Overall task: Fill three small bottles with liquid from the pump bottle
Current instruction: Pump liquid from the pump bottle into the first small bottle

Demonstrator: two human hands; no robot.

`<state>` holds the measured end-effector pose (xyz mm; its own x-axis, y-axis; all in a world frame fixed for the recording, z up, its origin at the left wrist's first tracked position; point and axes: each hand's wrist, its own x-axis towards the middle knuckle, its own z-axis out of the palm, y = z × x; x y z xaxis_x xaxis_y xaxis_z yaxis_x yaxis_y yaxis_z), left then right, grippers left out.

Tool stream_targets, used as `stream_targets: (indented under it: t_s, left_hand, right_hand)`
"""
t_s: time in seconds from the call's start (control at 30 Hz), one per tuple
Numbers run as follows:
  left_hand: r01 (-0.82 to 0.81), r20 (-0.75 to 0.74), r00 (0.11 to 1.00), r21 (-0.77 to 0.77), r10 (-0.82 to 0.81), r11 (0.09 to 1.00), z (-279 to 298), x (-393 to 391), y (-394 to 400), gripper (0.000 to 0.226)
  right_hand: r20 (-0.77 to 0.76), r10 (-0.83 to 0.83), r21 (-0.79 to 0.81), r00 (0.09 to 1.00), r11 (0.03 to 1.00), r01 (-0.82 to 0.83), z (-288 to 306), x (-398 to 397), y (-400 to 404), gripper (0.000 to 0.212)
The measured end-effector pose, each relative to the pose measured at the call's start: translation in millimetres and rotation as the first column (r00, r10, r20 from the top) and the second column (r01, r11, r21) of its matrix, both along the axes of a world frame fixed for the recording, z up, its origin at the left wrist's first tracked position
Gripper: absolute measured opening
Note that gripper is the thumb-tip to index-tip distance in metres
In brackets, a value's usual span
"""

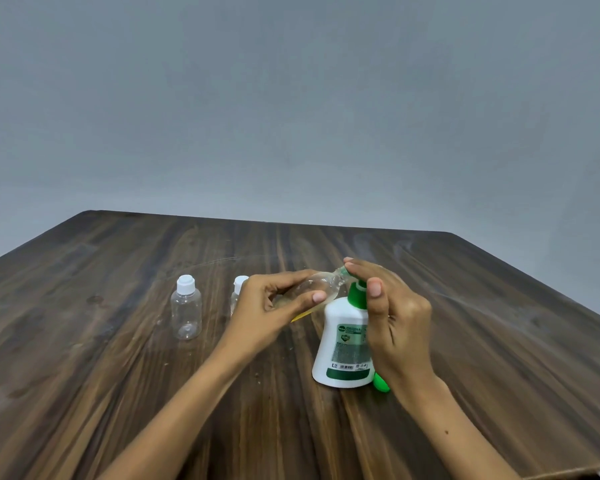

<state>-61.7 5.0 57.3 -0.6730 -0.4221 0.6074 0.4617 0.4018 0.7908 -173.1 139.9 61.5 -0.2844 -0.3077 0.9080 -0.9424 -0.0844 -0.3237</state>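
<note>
Right now the white pump bottle [343, 341] stands upright near the middle of the wooden table [118, 393], and the right hand [392, 317] lies over its green pump head with fingers nearly straight, pressing on top. Tilted with its mouth at the spout, a clear small bottle [316, 289] is pinched between the left hand's [274, 306] thumb and curled fingers. Further left, two capped small bottles [186, 308] stand upright, one partly hidden behind the left hand.

Two capped bottles [186, 308] [238, 289] stand left of the pump bottle [343, 344] on the table [118, 393], one seemingly partly hidden.
</note>
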Motion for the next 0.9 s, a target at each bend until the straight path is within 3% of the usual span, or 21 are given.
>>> stream_targets:
  t_s: [0.5, 0.7, 0.9]
  left_hand:
    - [0.013, -0.020, 1.000, 0.026, -0.012, 1.000, 1.7, 0.9, 3.9, 0.027]
    - [0.012, -0.001, 1.000, 0.035, -0.012, 0.999, -1.7, -0.6, -0.4, 0.029]
    - [0.013, -0.025, 1.000, 0.049, -0.012, 0.999, -1.4, -2.4, 0.0, 0.028]
  right_hand:
    - [0.009, 0.064, -0.013, 0.998, 0.998, -0.064, 9.0, -4.9, 1.0, 0.074]
    - [0.049, 0.052, -0.054, 0.997, 0.997, -0.049, -1.8, -3.6, -1.7, 0.069]
    - [-0.011, 0.020, -0.032, 1.000, 0.999, -0.020, 12.0, -5.7, -1.3, 0.072]
